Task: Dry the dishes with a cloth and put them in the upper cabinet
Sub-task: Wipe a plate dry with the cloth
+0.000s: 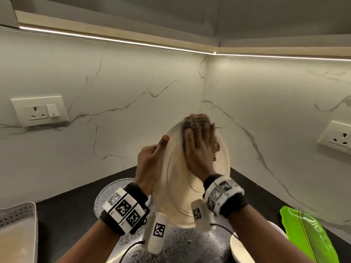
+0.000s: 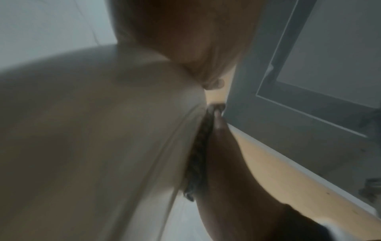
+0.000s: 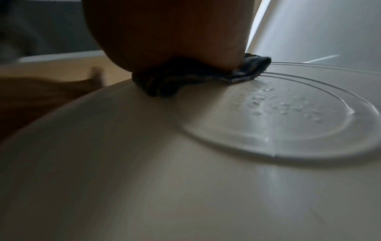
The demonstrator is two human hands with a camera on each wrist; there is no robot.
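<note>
Here the plate (image 1: pixel 176 202) stands gripped in the left hand (image 1: pixel 150 162), under the right hand's (image 1: pixel 199 149) cloth (image 3: pixel 185 81)

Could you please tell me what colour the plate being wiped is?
The plate is plain cream-white, clearest in the head view.

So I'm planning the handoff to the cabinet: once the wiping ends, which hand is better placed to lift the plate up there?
Left, probably. The left hand already grips the plate by its rim, while the right hand presses the cloth flat on its face and would first need to free itself.
</note>
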